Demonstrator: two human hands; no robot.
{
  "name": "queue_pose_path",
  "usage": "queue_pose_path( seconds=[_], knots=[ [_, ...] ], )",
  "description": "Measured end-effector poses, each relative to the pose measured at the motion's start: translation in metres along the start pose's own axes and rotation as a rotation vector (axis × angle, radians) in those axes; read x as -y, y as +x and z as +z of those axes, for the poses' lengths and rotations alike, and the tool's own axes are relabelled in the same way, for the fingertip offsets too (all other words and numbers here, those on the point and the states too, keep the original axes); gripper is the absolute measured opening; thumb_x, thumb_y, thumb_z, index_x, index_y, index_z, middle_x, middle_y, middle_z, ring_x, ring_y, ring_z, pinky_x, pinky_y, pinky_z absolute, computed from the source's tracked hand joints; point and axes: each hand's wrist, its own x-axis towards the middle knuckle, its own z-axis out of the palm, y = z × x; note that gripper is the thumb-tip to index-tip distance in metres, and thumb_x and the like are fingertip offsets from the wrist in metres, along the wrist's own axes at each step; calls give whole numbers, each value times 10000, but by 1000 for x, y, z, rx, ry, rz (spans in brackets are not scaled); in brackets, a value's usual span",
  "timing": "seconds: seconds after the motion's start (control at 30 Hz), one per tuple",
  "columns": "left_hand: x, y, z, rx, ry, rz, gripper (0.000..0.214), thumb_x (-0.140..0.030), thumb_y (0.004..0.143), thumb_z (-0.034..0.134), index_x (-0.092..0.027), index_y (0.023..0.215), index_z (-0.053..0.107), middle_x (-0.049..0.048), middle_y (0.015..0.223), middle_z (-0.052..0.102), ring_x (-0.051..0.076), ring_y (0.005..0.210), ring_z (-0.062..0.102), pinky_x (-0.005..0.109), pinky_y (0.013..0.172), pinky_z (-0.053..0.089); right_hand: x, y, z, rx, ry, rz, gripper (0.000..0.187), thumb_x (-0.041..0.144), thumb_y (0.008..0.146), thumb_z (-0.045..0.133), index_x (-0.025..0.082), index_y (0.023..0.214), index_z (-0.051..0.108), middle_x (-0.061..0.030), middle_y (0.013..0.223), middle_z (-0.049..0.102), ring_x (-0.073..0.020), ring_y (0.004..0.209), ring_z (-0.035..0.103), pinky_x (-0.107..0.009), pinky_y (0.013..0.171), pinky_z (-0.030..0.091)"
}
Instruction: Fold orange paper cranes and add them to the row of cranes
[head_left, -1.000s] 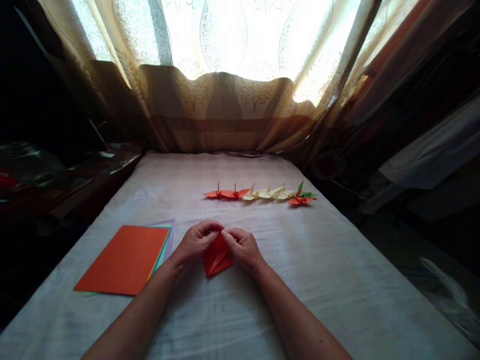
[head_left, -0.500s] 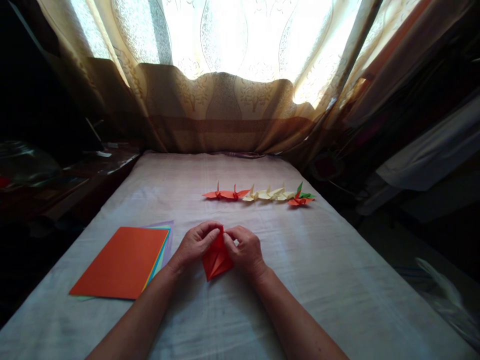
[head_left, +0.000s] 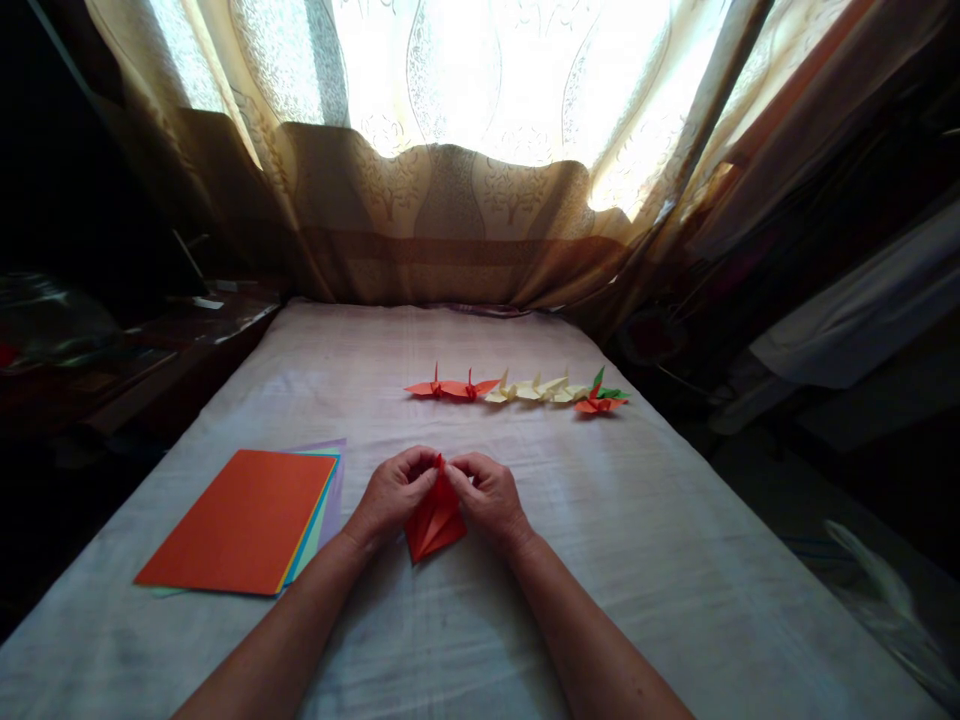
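A red sheet of origami paper (head_left: pixel 437 522), folded to a diamond with creases fanning from its near tip, is between my two hands just over the bed. My left hand (head_left: pixel 396 492) pinches its upper left edge by the far point. On the other side my right hand (head_left: pixel 486 496) grips the upper right edge, thumb and forefinger close to that same point. The thumbs nearly meet there. Fingers behind the paper are hidden.
A stack of coloured paper, orange on top (head_left: pixel 240 522), lies to the left. Beyond my hands stands a row of folded paper cranes: red ones (head_left: pixel 454 388), cream ones (head_left: pixel 534 388), a green one (head_left: pixel 613 392) and an orange one (head_left: pixel 598 405). A curtain (head_left: pixel 450 220) hangs behind the bed (head_left: pixel 637 560).
My right thumb and fingers have shifted slightly inward and up toward the paper's far point. Both hands keep their hold on the paper.
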Motion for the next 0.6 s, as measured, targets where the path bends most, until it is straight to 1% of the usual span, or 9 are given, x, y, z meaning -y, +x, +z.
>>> queue_pose_path(
  seconds=[0.2, 0.43, 0.5, 0.6],
  knots=[
    [0, 0, 1, -12, -33, 0, 252, -389, 695, 692, -165, 809, 696, 25, 784, 716, 175, 731, 649, 266, 699, 518, 1, 0, -3, 1, -4, 0, 218, 332, 846, 558, 197, 746, 697, -27, 714, 692, -141, 652, 614, -240, 635, 463],
    [4, 0, 2, -38, 5, 46, 225, -367, 718, 681, -166, 817, 699, 23, 785, 709, 166, 738, 649, 258, 711, 520, 1, 1, -2, 11, -5, -8, 225, 326, 862, 541, 205, 751, 695, -24, 725, 693, -141, 669, 615, -243, 659, 468],
    [6, 0, 1, -43, 7, 47, 242, -377, 719, 684, -165, 835, 707, 35, 811, 718, 176, 760, 658, 272, 732, 527, 0, 1, -2, 10, -5, -3, 230, 329, 866, 538, 204, 751, 693, -22, 720, 688, -139, 662, 608, -239, 644, 462],
    [6, 0, -1, -42, 16, 49, 261, -380, 709, 697, -168, 857, 730, 57, 878, 735, 199, 841, 668, 302, 813, 524, -1, 0, -2, -1, -34, 0, 237, 334, 876, 534, 204, 754, 690, -18, 709, 677, -137, 652, 595, -237, 634, 451]
  ],
)
